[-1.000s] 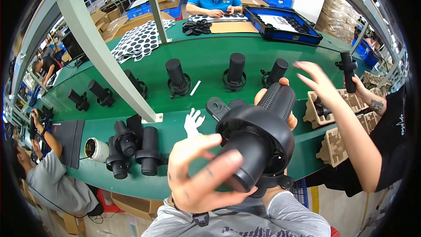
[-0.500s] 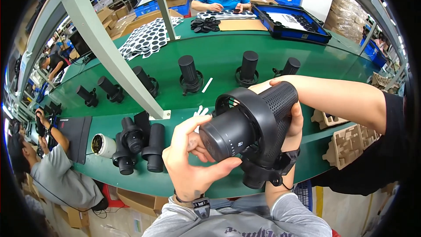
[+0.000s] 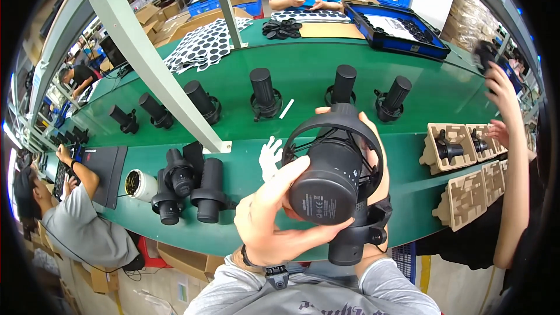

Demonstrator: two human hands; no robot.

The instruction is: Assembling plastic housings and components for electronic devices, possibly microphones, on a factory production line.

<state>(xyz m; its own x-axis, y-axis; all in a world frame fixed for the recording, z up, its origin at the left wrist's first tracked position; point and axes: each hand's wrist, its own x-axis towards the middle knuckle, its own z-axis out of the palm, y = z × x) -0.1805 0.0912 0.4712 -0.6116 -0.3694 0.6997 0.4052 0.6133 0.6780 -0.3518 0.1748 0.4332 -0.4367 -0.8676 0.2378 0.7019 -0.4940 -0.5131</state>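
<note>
I hold a black microphone (image 3: 324, 189) with a round ring mount above the front of the table. Its flat end, printed with small marks, is tilted toward me. My left hand (image 3: 265, 216) grips the near end, thumb below and fingers above. Around the far side wraps my right hand (image 3: 385, 178), partly hidden by the body and ring. A second cylindrical part (image 3: 347, 245) hangs from the mount beneath. Beyond my left hand lies a white, finger-like object (image 3: 270, 154) whose kind I cannot make out. Several similar microphones (image 3: 211, 189) lie to the left.
Several microphones (image 3: 264, 90) stand along the green surface (image 3: 303, 64) behind a ledge. A metal post (image 3: 157, 76) rises left of centre. At right are moulded cardboard trays (image 3: 461, 198) and a co-worker's arm (image 3: 510, 116). An open white tub (image 3: 141, 185) stands left.
My hands have turned the microphone so its printed end faces me more. The co-worker's arm at right has drawn away from beside it and now raises a dark object at far right.
</note>
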